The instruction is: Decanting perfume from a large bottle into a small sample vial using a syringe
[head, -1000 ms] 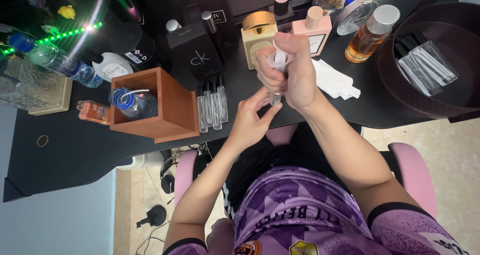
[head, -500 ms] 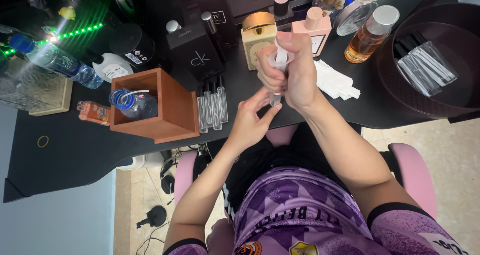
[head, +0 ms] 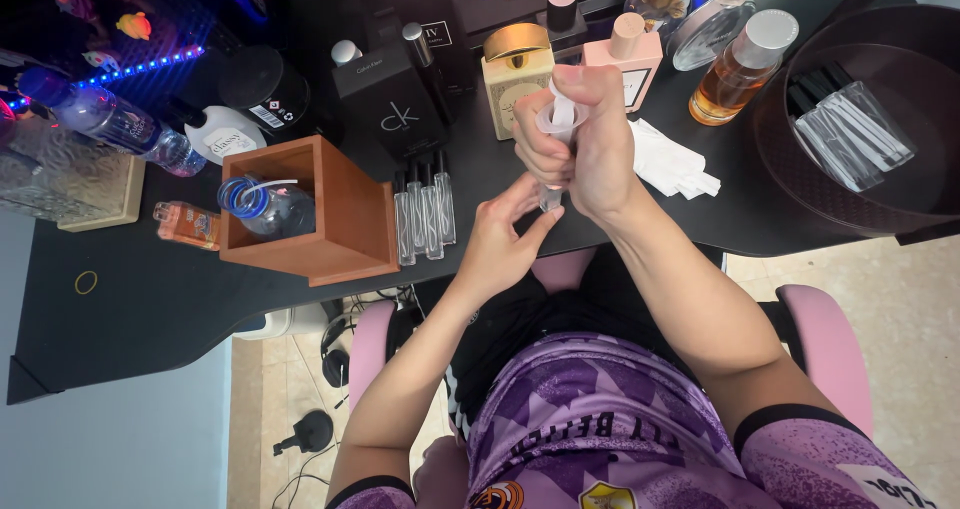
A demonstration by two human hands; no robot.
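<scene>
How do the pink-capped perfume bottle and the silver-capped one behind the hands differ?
The pink-capped bottle is opaque pale pink and squarish; the silver-capped bottle is clear, round-sided and holds amber liquid. The pink one stands right behind the right hand, partly hidden by it; the silver one stands farther to the side, next to the dark round tray. Both are capped and rest on the black desk.

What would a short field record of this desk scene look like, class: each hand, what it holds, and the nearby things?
right hand: wrapped around a clear plastic syringe, upright
left hand: fingers pinching a small clear vial under the syringe
surface: black desk
left of hands: row of empty glass spray vials, wooden box with a bottle inside
behind hands: perfume bottles, one amber
right: white tissue, dark round bowl of clear tubes
</scene>
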